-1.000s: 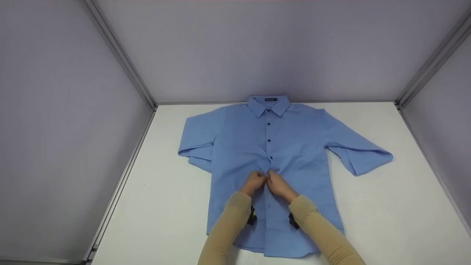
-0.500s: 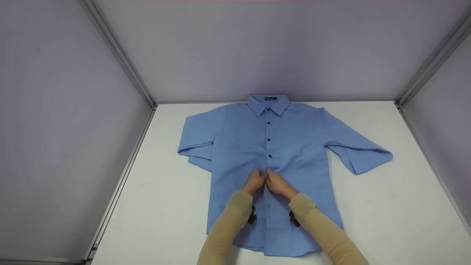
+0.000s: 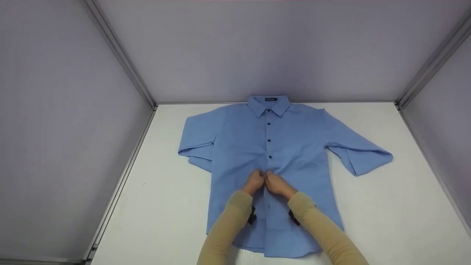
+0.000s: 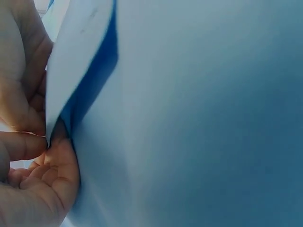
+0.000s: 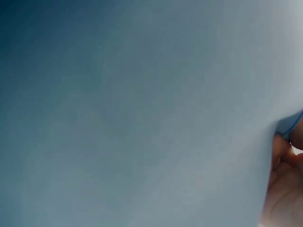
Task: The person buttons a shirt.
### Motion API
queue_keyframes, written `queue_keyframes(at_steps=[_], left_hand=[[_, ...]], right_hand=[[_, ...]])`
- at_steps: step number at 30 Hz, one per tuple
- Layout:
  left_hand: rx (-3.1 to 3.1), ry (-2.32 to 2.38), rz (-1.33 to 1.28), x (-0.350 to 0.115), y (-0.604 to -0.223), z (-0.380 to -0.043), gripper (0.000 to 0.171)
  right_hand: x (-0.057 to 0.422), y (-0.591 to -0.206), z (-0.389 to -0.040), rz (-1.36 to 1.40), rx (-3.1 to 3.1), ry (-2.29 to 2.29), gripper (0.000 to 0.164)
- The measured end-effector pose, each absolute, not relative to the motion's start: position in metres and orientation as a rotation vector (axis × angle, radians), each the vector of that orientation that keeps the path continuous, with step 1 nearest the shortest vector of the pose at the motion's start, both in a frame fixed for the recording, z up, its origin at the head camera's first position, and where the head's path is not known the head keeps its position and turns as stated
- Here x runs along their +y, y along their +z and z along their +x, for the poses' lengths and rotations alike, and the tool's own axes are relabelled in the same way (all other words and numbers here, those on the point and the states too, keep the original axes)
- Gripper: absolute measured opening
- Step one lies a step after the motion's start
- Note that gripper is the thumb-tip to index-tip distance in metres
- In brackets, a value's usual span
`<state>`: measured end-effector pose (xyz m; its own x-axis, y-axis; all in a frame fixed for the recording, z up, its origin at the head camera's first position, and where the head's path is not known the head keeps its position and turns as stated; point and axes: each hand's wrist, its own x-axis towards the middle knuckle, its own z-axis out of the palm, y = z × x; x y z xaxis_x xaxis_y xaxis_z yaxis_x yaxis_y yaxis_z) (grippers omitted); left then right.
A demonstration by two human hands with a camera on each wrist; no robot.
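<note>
A light blue button-up shirt (image 3: 239, 147) lies front up, its collar at the far side, with dark buttons down the upper placket. At mid-front, my left hand (image 3: 254, 181) and right hand (image 3: 278, 183) meet, fingertips close together. Both pinch the shirt's front edges there. The left wrist view has fingers and thumb (image 4: 59, 172) gripping the placket edge (image 4: 71, 71), which stands lifted in a fold. Whether a button is between the fingertips is hidden. Shirt fabric (image 5: 142, 118) fills most of the right wrist view, with fingers (image 5: 284, 189) at its right edge.
The shirt rests on a white table (image 3: 154, 206) enclosed by grey panels (image 3: 257, 48) at the back and sides. Both shirt sleeves (image 3: 358, 154) are folded back. Below the hands the front edges overlap loosely, and a buttonhole (image 3: 269, 207) shows.
Both hands stay at the same spot on the placket, their fingertips drawing slightly closer together. The cloth just above them lies a little straighter than one second ago.
</note>
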<state>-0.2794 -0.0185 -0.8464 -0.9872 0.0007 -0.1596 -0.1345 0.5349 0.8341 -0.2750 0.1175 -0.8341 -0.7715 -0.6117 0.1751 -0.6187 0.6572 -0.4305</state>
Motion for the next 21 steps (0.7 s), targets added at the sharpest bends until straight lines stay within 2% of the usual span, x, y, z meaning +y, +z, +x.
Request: queue_keyframes(at_steps=[3,6,8,13,15,18,20,21], left_hand=[[2.600,1.501,-0.066,-0.019,-0.842,-0.276,0.022],[2.629,1.505,-0.040,-0.020,-0.839,-0.274,0.022],[2.662,1.489,-0.025,-0.020,-0.838,-0.275,0.021],[2.684,1.465,-0.016,-0.021,-0.841,-0.277,0.015],[2.687,1.442,-0.027,-0.021,-0.842,-0.278,0.013],[2.685,1.393,-0.051,-0.021,-0.841,-0.279,0.012],[2.681,1.371,-0.057,-0.021,-0.839,-0.278,0.012],[2.683,1.357,-0.058,-0.021,-0.837,-0.278,0.013]], right_hand=[[0.120,-0.865,-0.291,1.133,-2.795,0.643,0.030],[0.117,-0.851,-0.284,1.179,-2.731,0.579,0.028],[0.112,-0.808,-0.264,1.166,-2.770,0.612,0.027],[0.096,-0.638,-0.184,1.054,-2.981,0.861,0.024],[0.092,-0.591,-0.162,1.042,-3.035,0.886,0.023],[0.091,-0.559,-0.149,1.067,-3.061,0.910,0.024],[0.092,-0.557,-0.149,1.074,-3.065,0.923,0.024],[0.095,-0.573,-0.157,1.125,-3.000,0.974,0.026]])
